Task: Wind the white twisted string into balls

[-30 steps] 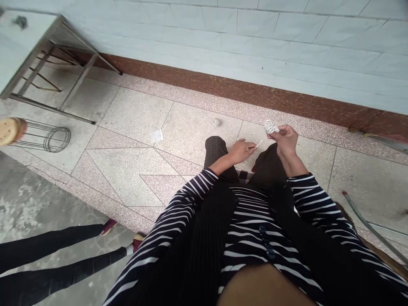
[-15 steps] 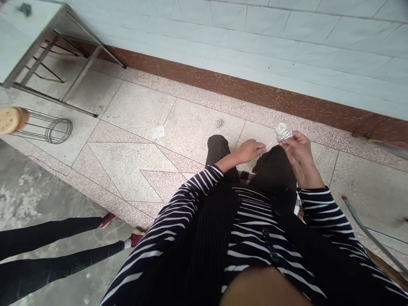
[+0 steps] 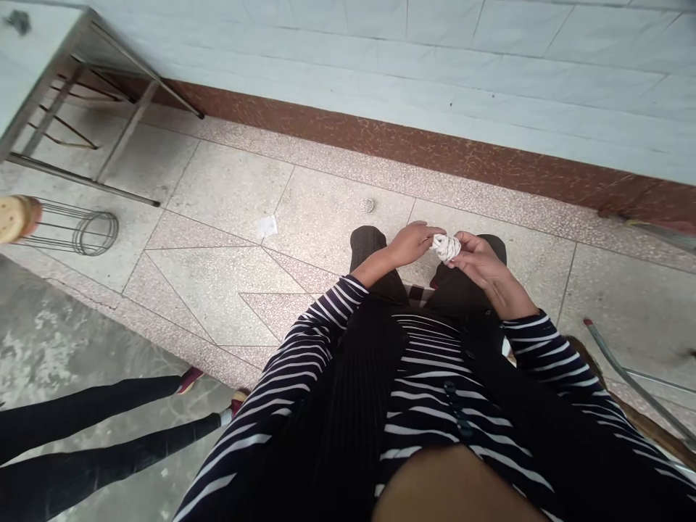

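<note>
The white cord bundle [image 3: 446,248] is located between the 2 hands, near the right knee [image 3: 496,248]. Right hand [image 3: 483,264]: thumb and fingers pinch its right side. Left hand [image 3: 412,243]: fingers at its left edge; pinch cannot be determined. Possible fault: coils may slip and unwind if the right grip loosens. Bundle roughly round; no clear long axis or pointing direction.

Soft, cool light falls evenly over the pale floor [image 3: 233,181] here, from where I can't tell; shade pools under the worktop [image 3: 40,61]. The dark clump [image 3: 19,22] on it looks smeared, the stool [image 3: 22,218] stretches edgeward, the black vest [image 3: 348,391] swallows detail.
</note>
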The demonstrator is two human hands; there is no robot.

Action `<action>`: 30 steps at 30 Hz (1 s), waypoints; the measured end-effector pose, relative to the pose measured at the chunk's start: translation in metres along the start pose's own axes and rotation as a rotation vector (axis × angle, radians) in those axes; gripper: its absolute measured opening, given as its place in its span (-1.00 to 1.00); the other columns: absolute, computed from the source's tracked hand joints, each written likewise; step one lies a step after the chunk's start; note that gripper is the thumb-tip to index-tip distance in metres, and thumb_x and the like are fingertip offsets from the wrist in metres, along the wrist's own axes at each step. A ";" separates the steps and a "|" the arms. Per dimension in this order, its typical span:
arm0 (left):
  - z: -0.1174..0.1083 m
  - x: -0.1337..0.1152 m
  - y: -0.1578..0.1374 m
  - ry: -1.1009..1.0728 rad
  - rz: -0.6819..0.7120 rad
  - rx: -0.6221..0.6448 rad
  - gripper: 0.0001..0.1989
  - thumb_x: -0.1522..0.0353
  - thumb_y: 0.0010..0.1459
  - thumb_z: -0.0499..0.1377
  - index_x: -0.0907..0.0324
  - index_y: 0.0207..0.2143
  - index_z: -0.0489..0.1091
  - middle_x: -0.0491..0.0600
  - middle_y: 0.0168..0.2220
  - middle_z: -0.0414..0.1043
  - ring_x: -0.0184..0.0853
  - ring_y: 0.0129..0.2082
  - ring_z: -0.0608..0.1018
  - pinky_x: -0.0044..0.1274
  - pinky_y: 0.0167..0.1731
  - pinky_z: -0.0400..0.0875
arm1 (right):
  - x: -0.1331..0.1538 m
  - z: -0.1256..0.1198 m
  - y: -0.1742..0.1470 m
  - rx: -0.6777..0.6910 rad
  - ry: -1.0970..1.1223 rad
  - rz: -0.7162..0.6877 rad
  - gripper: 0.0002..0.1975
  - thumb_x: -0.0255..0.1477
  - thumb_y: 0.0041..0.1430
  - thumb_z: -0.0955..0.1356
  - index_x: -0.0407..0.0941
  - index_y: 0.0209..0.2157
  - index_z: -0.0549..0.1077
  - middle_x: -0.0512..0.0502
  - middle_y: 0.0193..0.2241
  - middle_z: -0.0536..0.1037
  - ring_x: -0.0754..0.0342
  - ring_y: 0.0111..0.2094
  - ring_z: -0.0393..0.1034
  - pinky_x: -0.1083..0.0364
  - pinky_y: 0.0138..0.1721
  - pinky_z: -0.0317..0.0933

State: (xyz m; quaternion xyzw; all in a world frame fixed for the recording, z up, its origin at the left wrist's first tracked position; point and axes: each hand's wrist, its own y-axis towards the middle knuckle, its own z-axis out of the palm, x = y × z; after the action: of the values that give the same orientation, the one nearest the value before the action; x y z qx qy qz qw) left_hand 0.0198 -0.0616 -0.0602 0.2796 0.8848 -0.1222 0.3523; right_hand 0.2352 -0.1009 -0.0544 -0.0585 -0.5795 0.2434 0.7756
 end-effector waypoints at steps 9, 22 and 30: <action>-0.002 0.005 -0.010 -0.060 -0.106 -0.023 -0.67 0.32 0.52 0.04 0.19 -0.20 0.59 0.02 -0.22 0.70 -0.23 -0.15 0.64 -0.42 0.03 0.47 | 0.019 0.002 0.008 -0.085 0.168 -0.092 -0.39 -0.35 -0.30 0.74 0.00 -0.12 0.66 -0.03 -0.06 0.69 0.08 -0.16 0.58 0.13 -0.15 0.57; -0.016 -0.028 -0.025 0.225 0.118 -0.036 -0.65 0.31 0.57 0.04 0.17 -0.17 0.61 0.01 -0.28 0.67 -0.28 -0.23 0.66 -0.19 0.48 0.29 | 0.010 -0.023 0.046 -0.432 -0.712 -0.426 -0.75 -0.42 -0.05 0.54 -0.05 -0.26 0.54 0.01 -0.39 0.55 0.06 -0.34 0.39 0.09 -0.29 0.29; -0.053 -0.018 0.015 0.224 0.195 -0.134 -0.67 0.40 0.51 0.06 0.06 -0.24 0.60 -0.07 -0.32 0.60 -0.24 -0.11 0.63 -0.08 0.64 -0.02 | 0.009 0.018 0.007 -0.160 -0.561 -0.325 -0.73 -0.39 -0.06 0.51 -0.05 -0.24 0.57 0.02 -0.42 0.46 0.09 -0.37 0.29 0.12 -0.37 0.16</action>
State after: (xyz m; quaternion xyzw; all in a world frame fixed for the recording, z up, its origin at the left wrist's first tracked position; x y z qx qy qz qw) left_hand 0.0095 -0.0352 -0.0093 0.3519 0.8933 0.0039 0.2794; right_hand 0.2183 -0.0939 -0.0434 0.0434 -0.7895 0.0768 0.6073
